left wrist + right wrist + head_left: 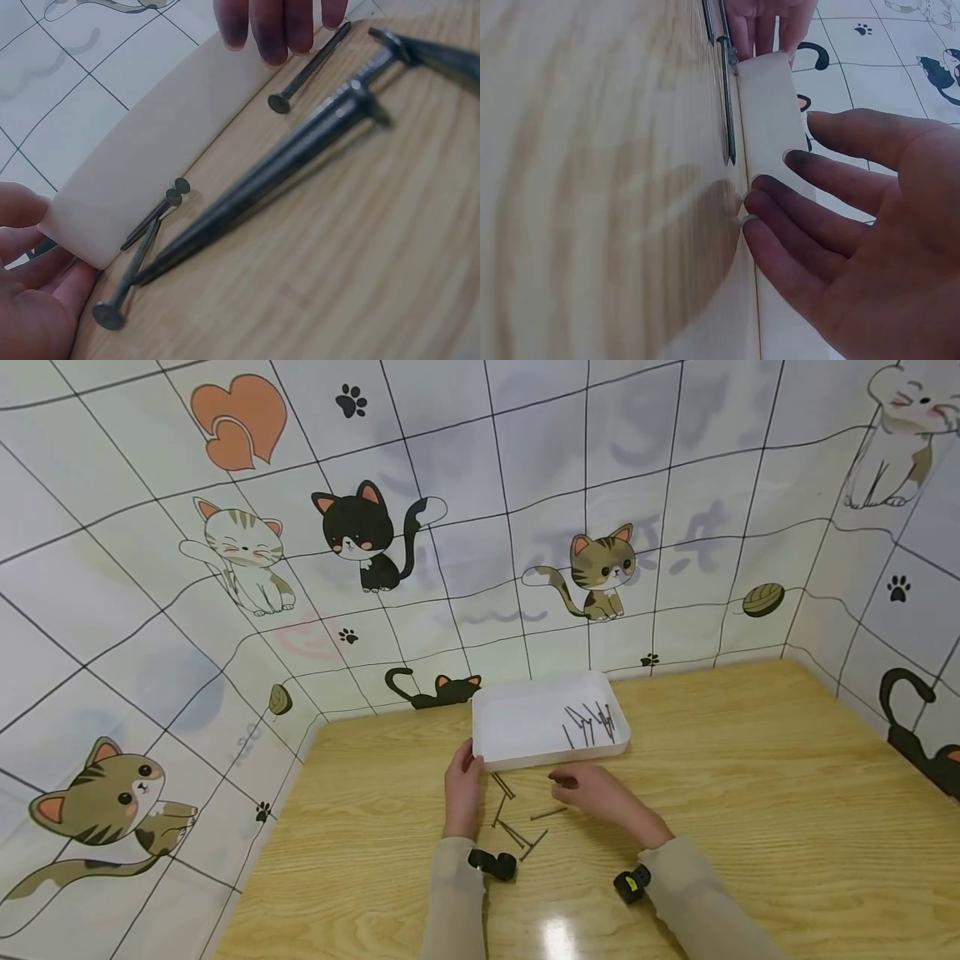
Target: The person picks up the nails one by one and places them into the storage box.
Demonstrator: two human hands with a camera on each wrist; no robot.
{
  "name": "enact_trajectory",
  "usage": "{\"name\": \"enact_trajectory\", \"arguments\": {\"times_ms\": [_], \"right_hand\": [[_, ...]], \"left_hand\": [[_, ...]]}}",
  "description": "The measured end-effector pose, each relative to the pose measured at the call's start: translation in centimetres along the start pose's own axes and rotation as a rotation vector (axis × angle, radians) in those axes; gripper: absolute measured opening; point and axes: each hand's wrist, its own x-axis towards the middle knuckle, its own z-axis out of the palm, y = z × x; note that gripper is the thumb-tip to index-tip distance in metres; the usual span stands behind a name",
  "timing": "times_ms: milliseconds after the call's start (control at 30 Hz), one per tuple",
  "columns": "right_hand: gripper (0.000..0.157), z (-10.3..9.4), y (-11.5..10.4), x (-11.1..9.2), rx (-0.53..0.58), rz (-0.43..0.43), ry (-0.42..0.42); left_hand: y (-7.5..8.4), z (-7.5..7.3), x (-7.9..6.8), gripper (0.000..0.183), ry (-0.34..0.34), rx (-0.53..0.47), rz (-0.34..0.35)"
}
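A white tray (517,718) stands at the back of the table, with several nails (568,737) at its right end. My left hand (462,789) holds the tray's front left corner, thumb and fingers on either side of the wall in the left wrist view. Just in front of the tray's long side is my right hand (603,793). Its fingers are loosely bent, the thumb apart, and nothing is between them in the right wrist view (885,210). Several loose nails lie on the table between the hands, among them a single nail (549,813) nearest the right hand.
The wood-grain table (750,793) extends to both sides of the tray. Behind it and at both sides hangs a white gridded sheet (465,527) printed with cats. A dark band with a small device (492,864) sits on the left wrist, and another device (632,885) on the right.
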Motion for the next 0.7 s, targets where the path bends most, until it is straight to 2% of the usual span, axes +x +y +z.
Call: {"name": "enact_trajectory", "arguments": {"times_ms": [367,533,700], "right_hand": [[0.028,1.6,-0.8,0.3,-0.234,-0.038,0.001],[0.025,1.9,-1.7,0.0,-0.279,-0.023,-0.015],[0.021,2.3,-2.2,-0.3,-0.271,-0.034,-0.010]], "left_hand": [[0.1,0.0,0.0,0.043,0.004,-0.003,0.010],[0.2,0.0,0.1,0.042,0.013,0.008,-0.005],[0.2,0.1,0.0,0.041,0.018,0.003,0.000]]}}
